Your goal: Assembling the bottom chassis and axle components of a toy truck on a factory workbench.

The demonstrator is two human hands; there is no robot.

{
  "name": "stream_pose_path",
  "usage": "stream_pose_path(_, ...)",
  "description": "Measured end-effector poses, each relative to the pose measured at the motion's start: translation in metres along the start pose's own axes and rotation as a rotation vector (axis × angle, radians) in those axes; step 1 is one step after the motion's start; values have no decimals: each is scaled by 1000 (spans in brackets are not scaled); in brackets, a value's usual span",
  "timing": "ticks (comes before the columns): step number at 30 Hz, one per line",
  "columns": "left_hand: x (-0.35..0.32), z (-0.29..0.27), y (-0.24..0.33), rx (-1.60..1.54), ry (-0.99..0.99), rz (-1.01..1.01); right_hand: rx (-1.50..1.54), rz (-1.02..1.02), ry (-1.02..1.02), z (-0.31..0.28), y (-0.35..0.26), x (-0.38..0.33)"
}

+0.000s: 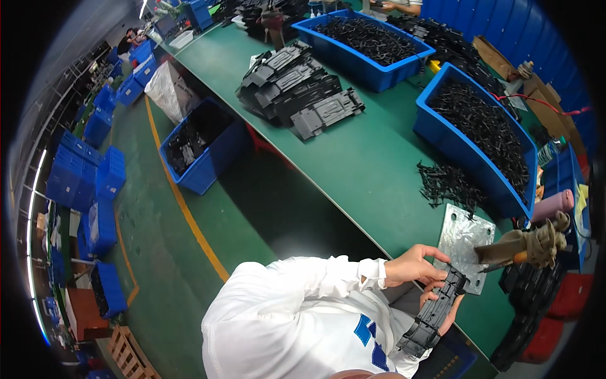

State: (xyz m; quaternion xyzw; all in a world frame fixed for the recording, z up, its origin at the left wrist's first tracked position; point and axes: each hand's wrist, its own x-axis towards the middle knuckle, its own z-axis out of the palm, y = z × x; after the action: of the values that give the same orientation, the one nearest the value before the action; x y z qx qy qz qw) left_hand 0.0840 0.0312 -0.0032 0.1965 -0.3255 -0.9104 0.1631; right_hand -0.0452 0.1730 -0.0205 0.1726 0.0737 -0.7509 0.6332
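Held at a tilt between the left hand (411,265) and the right hand (450,318), across the line of the front edge of the worktop (372,164): a long black frame (434,309), with its upper end close by a metal plate (458,243). Pinched narrow by the left hand near that upper end; cradled from beneath and along the side by the right hand, partly hidden behind the part. Hard to tell whether touching the plate. Judging by the thin, ribbed look, probably light, fairly stiff lengthwise, perhaps a little slick, and liable to crack at cutouts or small tabs if squeezed or twisted. Better to grip by the long outer sides, with support underneath, than by any thin projection. Mind the plate's corners and the cord-wrapped bar (544,247) reaching in over it from the right. Tighter beyond the plate, with loose small black pieces (445,183) lying just before a blue bin (467,165). Roomier to the upper left, over bare worktop toward the stacked black panels (287,88). Beware of drops past the front edge.
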Motion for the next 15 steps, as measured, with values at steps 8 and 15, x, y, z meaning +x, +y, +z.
stream_pose_path(8,-11,-34,21,-63,22,58,-117,-9,3,-4,19,27)
stream_pose_path(15,-9,-53,27,-63,-43,232,-156,32,5,2,28,40)
